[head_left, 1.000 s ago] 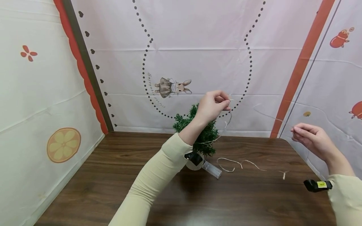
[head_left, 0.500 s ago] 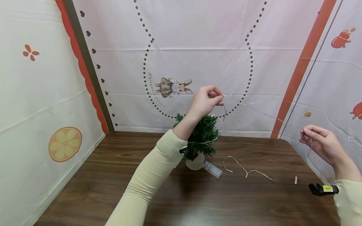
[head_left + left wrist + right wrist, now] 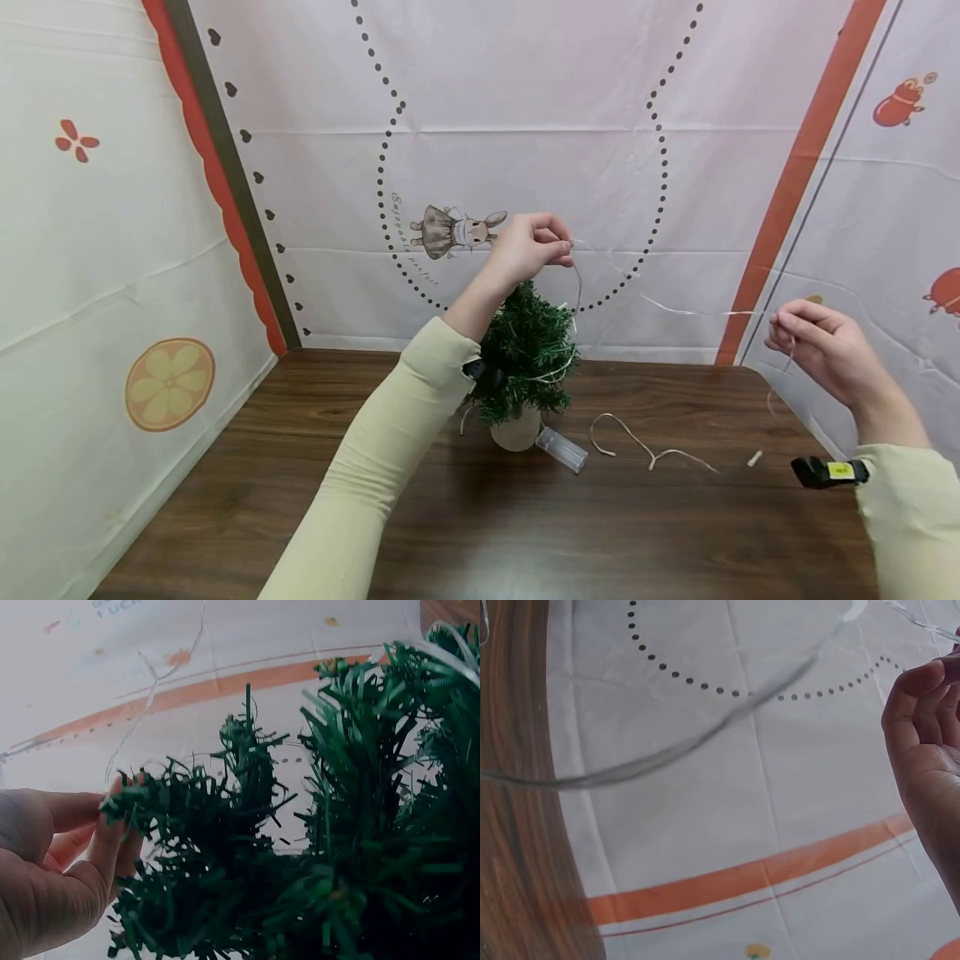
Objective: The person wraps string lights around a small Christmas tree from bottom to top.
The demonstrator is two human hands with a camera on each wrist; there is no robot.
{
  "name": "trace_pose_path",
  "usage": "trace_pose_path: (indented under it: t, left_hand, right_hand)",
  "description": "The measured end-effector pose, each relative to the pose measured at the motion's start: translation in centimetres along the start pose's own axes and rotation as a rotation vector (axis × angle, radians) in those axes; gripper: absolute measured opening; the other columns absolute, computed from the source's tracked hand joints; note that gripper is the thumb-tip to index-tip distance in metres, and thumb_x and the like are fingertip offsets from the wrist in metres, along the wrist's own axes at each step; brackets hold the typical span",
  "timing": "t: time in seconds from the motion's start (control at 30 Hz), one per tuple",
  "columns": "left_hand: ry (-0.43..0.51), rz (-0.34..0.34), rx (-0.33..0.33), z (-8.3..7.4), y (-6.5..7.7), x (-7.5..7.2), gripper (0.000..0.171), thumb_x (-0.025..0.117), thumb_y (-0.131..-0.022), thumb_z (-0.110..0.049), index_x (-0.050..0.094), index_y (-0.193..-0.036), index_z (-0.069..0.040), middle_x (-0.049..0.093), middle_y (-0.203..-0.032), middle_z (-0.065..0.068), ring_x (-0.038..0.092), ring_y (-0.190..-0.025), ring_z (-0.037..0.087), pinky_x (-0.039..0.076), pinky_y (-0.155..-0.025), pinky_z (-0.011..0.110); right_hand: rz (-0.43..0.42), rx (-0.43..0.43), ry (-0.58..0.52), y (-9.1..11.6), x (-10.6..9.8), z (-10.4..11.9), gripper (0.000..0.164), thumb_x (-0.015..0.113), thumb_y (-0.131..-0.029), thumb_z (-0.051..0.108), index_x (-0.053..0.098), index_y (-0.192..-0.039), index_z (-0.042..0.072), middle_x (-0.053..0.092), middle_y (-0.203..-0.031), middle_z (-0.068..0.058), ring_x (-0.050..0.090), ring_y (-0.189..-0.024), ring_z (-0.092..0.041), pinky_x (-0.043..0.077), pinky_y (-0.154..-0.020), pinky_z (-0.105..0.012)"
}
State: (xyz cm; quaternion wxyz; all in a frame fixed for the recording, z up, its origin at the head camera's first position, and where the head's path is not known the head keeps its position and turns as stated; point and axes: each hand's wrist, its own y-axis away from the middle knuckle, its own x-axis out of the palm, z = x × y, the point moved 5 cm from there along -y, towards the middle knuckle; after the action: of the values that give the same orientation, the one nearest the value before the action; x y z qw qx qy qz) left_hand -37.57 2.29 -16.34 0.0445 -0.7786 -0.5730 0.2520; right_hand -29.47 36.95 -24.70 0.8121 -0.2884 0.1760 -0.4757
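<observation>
A small green artificial Christmas tree stands upright in a pale round base. Above its top, my left hand pinches a thin, clear string of fairy lights. Out to the right, my right hand pinches the same string between thumb and fingers, and a length dangles below it. Between the hands the string sags a little. One turn of it crosses the tree's lower right branches. In the left wrist view, branches partly cover the left fingertips.
A clear plastic battery box lies beside the base on the wooden table. Loose string and its small white end lie to the right. Printed cloth hangs behind and at both sides.
My left hand has moved left and slightly up with the string. My right hand went right, then back left and up. The string on the table has shifted.
</observation>
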Motion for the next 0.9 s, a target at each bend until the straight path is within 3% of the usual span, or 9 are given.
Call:
trace_pose_path:
  t: [0.2,0.47,0.63,0.9]
  left_hand:
    - [0.069,-0.070,-0.006,0.8,-0.4,-1.0,0.004,0.062,-0.090,-0.002,0.062,-0.086,-0.004,0.071,-0.094,0.017,0.072,-0.080,0.020,0.056,-0.080,0.026]
    - [0.202,-0.093,0.013,1.1,-0.5,-1.7,0.006,0.061,-0.090,0.001,0.062,-0.085,-0.004,0.068,-0.098,0.022,0.071,-0.082,0.024,0.056,-0.082,0.028]
    - [0.225,-0.103,0.018,1.1,-0.6,-2.3,0.003,0.063,-0.089,0.000,0.062,-0.088,-0.003,0.068,-0.094,0.019,0.071,-0.086,0.028,0.055,-0.087,0.032]
    - [0.269,-0.086,-0.003,1.4,-1.0,-3.1,0.001,0.058,-0.092,-0.001,0.059,-0.092,0.000,0.067,-0.088,0.014,0.072,-0.082,0.022,0.055,-0.086,0.029]
  right_hand:
    - [0.040,-0.020,-0.069,-0.3,-0.2,-0.2,0.039,0.018,-0.095,-0.018,0.056,-0.106,-0.011,0.053,-0.081,-0.007,0.042,-0.073,-0.022,0.044,-0.071,-0.027]
    - [0.069,0.048,-0.128,1.2,-1.2,0.0,0.043,0.020,-0.094,-0.019,0.048,-0.125,-0.011,0.063,-0.095,-0.010,0.061,-0.087,-0.017,0.053,-0.083,-0.025]
    - [0.023,0.075,-0.142,2.1,-1.9,0.0,0.042,0.020,-0.095,-0.019,0.056,-0.115,-0.011,0.064,-0.096,-0.009,0.063,-0.089,-0.016,0.054,-0.083,-0.024]
    - [0.028,0.130,-0.025,2.8,-2.6,0.2,0.044,0.021,-0.097,-0.016,0.063,-0.108,-0.004,0.067,-0.097,-0.005,0.062,-0.088,-0.012,0.053,-0.081,-0.021]
